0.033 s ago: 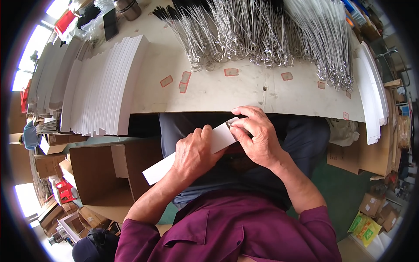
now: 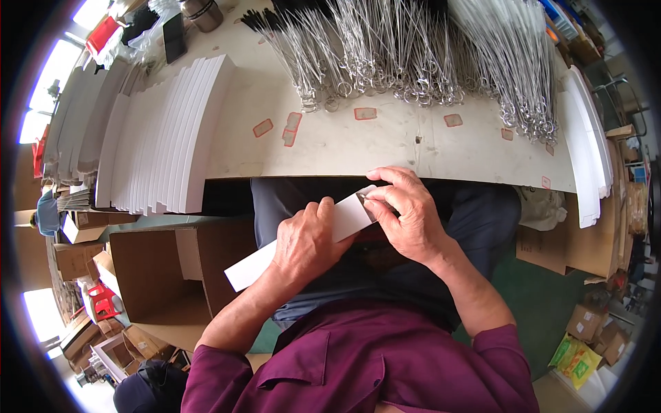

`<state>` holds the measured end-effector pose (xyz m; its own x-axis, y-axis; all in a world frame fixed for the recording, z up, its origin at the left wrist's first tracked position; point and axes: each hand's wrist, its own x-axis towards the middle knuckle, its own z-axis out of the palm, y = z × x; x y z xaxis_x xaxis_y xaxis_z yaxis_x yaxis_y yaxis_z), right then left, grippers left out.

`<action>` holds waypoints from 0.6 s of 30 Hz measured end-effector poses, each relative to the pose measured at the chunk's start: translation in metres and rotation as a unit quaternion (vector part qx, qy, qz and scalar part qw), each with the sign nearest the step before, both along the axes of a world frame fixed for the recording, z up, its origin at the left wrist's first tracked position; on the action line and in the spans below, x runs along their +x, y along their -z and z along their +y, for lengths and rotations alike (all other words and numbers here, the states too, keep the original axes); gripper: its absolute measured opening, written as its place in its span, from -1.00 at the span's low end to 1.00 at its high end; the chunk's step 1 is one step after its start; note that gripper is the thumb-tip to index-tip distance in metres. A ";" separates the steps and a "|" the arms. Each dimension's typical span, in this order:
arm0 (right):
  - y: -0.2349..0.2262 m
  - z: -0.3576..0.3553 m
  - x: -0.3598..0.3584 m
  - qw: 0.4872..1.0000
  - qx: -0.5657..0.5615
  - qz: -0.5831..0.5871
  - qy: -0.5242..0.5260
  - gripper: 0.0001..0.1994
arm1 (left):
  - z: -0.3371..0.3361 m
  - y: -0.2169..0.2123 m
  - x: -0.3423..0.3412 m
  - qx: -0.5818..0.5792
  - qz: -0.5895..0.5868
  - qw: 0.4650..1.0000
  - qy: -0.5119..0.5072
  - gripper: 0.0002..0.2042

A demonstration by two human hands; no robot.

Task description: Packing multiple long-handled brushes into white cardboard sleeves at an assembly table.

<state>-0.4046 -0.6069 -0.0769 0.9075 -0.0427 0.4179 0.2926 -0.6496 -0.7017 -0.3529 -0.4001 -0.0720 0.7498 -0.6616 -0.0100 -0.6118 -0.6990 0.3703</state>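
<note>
Over my lap I hold a long, narrow white paper sleeve (image 2: 251,265), tilted up toward the right. My left hand (image 2: 306,241) grips it around the middle from above. My right hand (image 2: 406,213) is at the sleeve's upper right end, just below the table edge, with thumb and fingers pinched on the open end. Something dark and grey shows at that end; I cannot tell what it is.
The pale table (image 2: 385,148) ahead carries several long metal wire pieces with ring ends (image 2: 413,55) across its far half. Fanned stacks of white sleeves (image 2: 165,138) lie at its left, more (image 2: 585,138) at the right edge. An open cardboard box (image 2: 158,275) stands by my left knee.
</note>
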 end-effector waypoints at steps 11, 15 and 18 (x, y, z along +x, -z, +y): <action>-0.016 -0.021 0.003 0.994 -0.106 -0.018 -0.012 -0.91 | 0.003 0.004 0.002 -0.005 0.004 1.000 0.001 -0.42; -0.015 -0.027 0.004 0.993 -0.118 -0.027 0.006 -0.92 | 0.003 0.004 0.003 -0.006 0.004 1.000 0.002 -0.44; -0.014 -0.029 0.004 0.992 -0.120 -0.029 0.024 -0.94 | 0.003 0.003 0.003 -0.006 0.001 1.000 -0.003 -0.45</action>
